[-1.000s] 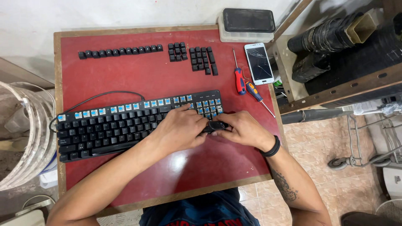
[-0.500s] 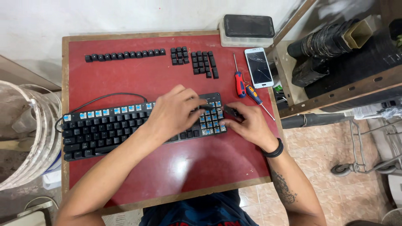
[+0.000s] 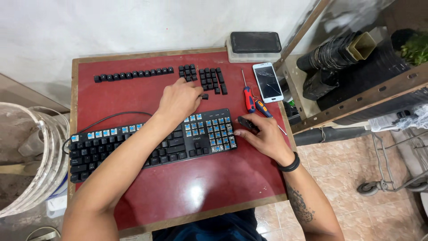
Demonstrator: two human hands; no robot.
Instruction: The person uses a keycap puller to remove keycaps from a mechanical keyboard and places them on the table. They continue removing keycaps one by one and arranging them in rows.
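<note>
The left hand (image 3: pixel 179 100) is pinching a small black plastic keycap (image 3: pixel 204 96) at its fingertips, just below the rows of loose black keycaps (image 3: pixel 211 79). The right hand (image 3: pixel 264 136) is grasping a small dark puller tool (image 3: pixel 246 123) beside the black mechanical keyboard (image 3: pixel 151 145) with its blue switches exposed on the red tabletop (image 3: pixel 191 192).

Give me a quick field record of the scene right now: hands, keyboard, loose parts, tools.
left hand: fingers on a black keycap beside the removed keycaps
right hand: holds a small dark tool at the keyboard's right end
keyboard: black, blue switches bared along the top row and right block
table: red top
tools: two screwdrivers, phone beside them
</note>
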